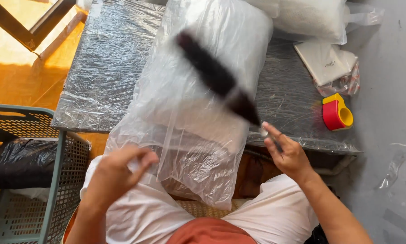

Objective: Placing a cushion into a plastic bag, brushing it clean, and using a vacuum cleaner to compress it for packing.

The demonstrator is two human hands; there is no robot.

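A person's right hand (286, 152) pinches the bound end of a long dark bundle of hair (216, 77), which slants up and away, blurred, thick in the middle and tapering. It lies over a clear plastic bag (185, 122) draped across a low table wrapped in plastic film (99, 68). The left hand (117, 174), blurred, is closed on the bag's near edge. Right of the bag sits a red and yellow tape dispenser (337, 112); left of it, a grey mesh basket (54, 180).
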